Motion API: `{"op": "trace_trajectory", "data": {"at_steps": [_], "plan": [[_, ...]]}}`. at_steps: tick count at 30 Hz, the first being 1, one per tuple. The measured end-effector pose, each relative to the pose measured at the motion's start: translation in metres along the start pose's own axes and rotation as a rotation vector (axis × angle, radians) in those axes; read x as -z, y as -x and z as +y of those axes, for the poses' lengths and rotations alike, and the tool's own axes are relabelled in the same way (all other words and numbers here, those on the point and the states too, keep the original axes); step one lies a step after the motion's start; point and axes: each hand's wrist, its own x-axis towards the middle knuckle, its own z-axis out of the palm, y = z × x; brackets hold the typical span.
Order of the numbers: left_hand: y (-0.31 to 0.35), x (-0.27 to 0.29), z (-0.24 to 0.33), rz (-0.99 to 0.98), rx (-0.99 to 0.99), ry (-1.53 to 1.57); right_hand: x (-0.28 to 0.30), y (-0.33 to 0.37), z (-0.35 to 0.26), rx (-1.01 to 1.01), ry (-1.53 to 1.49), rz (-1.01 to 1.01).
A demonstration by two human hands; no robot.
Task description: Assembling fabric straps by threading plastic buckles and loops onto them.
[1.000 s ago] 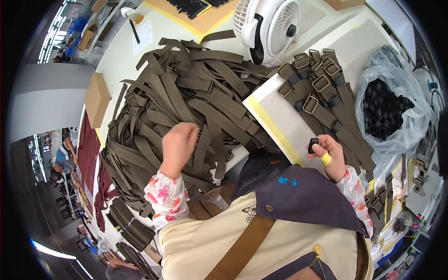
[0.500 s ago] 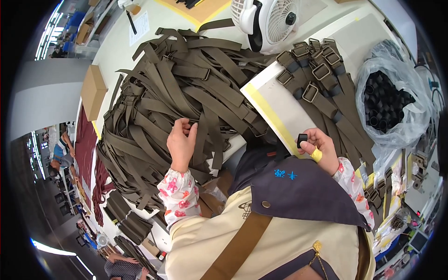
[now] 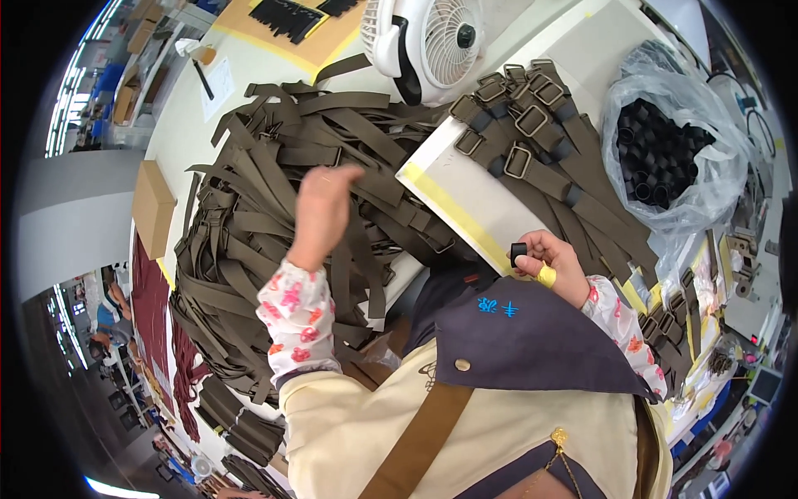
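Observation:
Olive-brown webbing straps (image 3: 249,224), some with metal buckles, lie in a big tangled pile at the left. Over the pile's right part is my left hand (image 3: 322,212), its back turned up and its fingers smeared by motion. Whether it grips a strap there cannot be made out. At the right, my right hand (image 3: 555,262) pinches a small black loop (image 3: 519,254) between thumb and fingers, with yellow tape round one digit. This hand is close to the near corner of a white board (image 3: 465,195) edged in yellow tape.
Buckled straps (image 3: 540,158) lie side by side on the board. A clear plastic bag (image 3: 619,195) of black loops stands at the far right. Behind the pile is a white fan (image 3: 436,41). A cardboard box (image 3: 152,208) and dark red fabric (image 3: 152,308) lie at the left.
My left hand has moved farther away over the pile, its fingers now pointing right. My right hand still pinches the black loop. The whole view has shifted a little.

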Motion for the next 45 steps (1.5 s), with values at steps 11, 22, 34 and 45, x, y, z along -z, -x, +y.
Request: {"op": "trace_trajectory", "data": {"at_steps": [11, 22, 34, 45], "plan": [[-0.059, -0.052, 0.113, -0.032, -0.092, 0.556, 0.004, -0.006, -0.033, 0.324, -0.061, 0.159], [-0.071, -0.067, 0.128, -0.003, -0.306, 0.537, 0.009, -0.002, -0.023, 0.273, -0.131, 0.322], [-0.084, -0.05, 0.142, -0.391, -0.095, 0.806, 0.011, 0.011, -0.033, 0.207, -0.032, 0.348], [-0.078, -0.057, 0.137, -0.139, -0.364, 0.621, 0.029, 0.018, -0.034, 0.006, -0.41, 0.282]]}}
